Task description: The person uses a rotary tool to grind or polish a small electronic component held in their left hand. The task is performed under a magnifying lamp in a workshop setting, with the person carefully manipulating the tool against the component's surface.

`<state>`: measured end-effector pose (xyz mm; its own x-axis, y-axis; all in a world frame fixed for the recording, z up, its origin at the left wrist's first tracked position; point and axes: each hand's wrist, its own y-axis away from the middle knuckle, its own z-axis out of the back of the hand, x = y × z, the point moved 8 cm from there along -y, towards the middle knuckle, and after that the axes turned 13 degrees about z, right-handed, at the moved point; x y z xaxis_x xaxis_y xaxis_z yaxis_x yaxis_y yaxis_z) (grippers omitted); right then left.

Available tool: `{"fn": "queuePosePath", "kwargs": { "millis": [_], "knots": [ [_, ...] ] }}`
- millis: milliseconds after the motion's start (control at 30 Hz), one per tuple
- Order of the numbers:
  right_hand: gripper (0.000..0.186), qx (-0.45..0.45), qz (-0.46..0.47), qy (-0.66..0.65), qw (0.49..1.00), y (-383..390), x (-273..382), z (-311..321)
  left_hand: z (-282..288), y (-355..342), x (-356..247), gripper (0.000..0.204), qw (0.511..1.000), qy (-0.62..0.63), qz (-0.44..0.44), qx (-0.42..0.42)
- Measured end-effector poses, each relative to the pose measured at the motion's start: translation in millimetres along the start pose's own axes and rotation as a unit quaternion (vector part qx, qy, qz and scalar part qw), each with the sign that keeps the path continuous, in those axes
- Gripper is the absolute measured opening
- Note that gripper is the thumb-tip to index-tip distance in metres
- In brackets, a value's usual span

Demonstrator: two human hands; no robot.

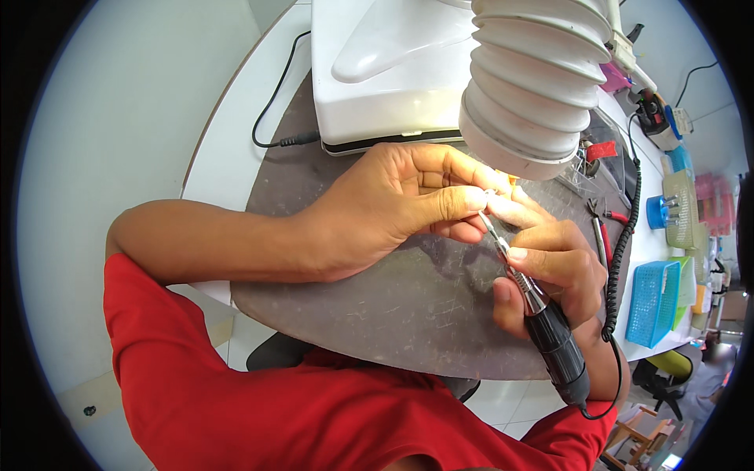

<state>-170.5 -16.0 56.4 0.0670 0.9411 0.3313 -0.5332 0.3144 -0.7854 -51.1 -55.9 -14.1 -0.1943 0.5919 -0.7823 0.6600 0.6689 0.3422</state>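
Note:
My left hand (385, 192) comes in from the left, closed, with thumb and forefinger pinching a small whitish piece (491, 193). Most of that piece is hidden by the fingertips, so its exact kind cannot be made out. In my right hand (567, 255) is a black and silver rotary handpiece (556, 345), gripped like a pen. Its thin tip points up and left and meets or nearly meets the piece at my left fingertips. Both hands are close together above the grey worktop (377, 314), the right fingers beside the left ones.
A white ribbed suction hose (542, 86) hangs just above my hands. Behind them stands a white machine (393, 86) with a black cable (271, 102). On the right are a coiled cord (624, 251), red-handled pliers (603, 235), a blue basket (653, 302) and a blue container (658, 212).

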Motion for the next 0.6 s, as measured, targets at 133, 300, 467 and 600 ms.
{"fn": "queuePosePath", "kwargs": {
  "millis": [133,300,467,600],
  "knots": [
    [0.026,0.050,-0.014,-0.024,0.998,5.2,-0.2,-4.7,-0.5,-1.4,-0.5,0.027,1.000,-0.019,-0.003,0.007],
    [0.025,0.049,0.002,-0.013,0.999,0.9,4.0,-6.0,1.7,0.1,-0.7,0.027,0.999,-0.033,-0.025,0.002],
    [0.024,0.018,0.002,-0.006,1.000,0.7,1.5,-1.6,-1.3,0.3,-0.9,0.025,0.999,-0.024,-0.027,0.016],
    [0.026,0.058,-0.021,-0.023,0.998,7.4,-3.9,-5.6,0.1,1.5,-0.2,0.027,1.000,-0.014,-0.017,0.008]
  ]
}}
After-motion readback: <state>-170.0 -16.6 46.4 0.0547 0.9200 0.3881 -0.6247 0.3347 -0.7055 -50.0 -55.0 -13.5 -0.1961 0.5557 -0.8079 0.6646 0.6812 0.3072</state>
